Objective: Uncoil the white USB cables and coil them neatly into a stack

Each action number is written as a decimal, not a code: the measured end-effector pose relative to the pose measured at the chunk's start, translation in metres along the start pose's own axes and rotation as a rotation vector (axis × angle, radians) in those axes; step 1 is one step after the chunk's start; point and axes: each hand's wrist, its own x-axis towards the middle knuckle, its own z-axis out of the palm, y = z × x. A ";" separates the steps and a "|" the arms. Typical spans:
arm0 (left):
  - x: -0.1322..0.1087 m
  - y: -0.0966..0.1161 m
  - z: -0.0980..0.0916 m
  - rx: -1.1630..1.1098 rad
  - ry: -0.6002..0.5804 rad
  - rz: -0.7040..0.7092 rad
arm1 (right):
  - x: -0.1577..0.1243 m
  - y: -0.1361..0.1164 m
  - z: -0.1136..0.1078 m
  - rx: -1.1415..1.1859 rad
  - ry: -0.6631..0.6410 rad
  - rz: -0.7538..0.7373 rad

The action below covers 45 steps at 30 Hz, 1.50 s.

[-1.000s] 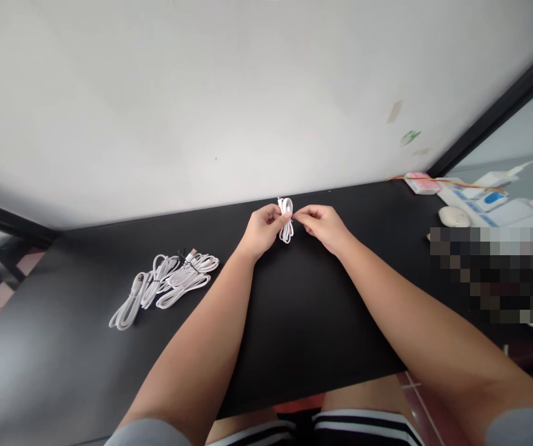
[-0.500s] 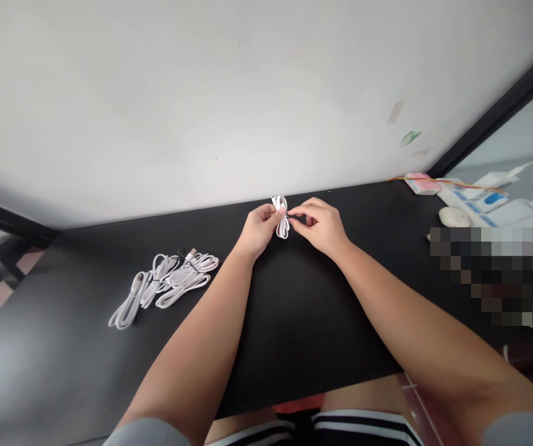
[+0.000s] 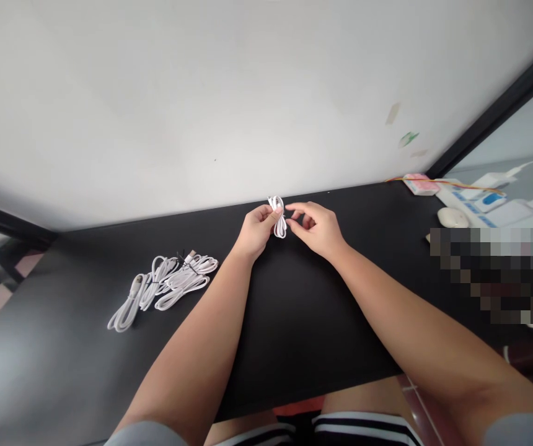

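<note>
Above the far middle of the black table (image 3: 294,322) my left hand (image 3: 256,231) is closed on a small coiled white cable (image 3: 278,223), thumb pressed on its middle. My right hand (image 3: 318,227) sits right beside it, thumb and forefinger pinched at the coil's waist, the other fingers curled loosely. Whether a tie is between those fingertips is too small to tell.
Several bundled white cables (image 3: 164,286) lie on the table at the left. At the right edge are a white mouse (image 3: 452,217), a pink-and-white box (image 3: 419,183), a white power strip (image 3: 484,201) and a blurred patch. A white wall stands behind the table.
Both hands and the coil have drifted slightly left. My right hand's fingers have shifted at the coil's middle, the outer fingers now lifted a little.
</note>
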 end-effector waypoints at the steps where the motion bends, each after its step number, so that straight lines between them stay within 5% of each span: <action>1: 0.000 0.001 0.000 -0.009 0.005 -0.009 | 0.000 0.001 0.001 0.010 0.011 0.009; 19: -0.004 0.006 0.006 -0.092 0.057 -0.025 | -0.003 0.007 0.003 0.173 -0.103 0.204; 29: -0.012 0.001 0.008 0.359 0.100 0.051 | 0.000 0.013 0.001 0.148 -0.028 0.285; 36: -0.088 0.045 -0.012 1.159 0.070 0.238 | -0.001 0.019 0.003 0.099 -0.092 0.253; 41: -0.158 0.066 -0.054 1.590 0.111 0.171 | -0.002 0.019 0.003 0.053 -0.108 0.230; 45: -0.180 0.069 -0.087 1.776 0.189 0.145 | -0.001 0.019 0.003 0.066 -0.139 0.248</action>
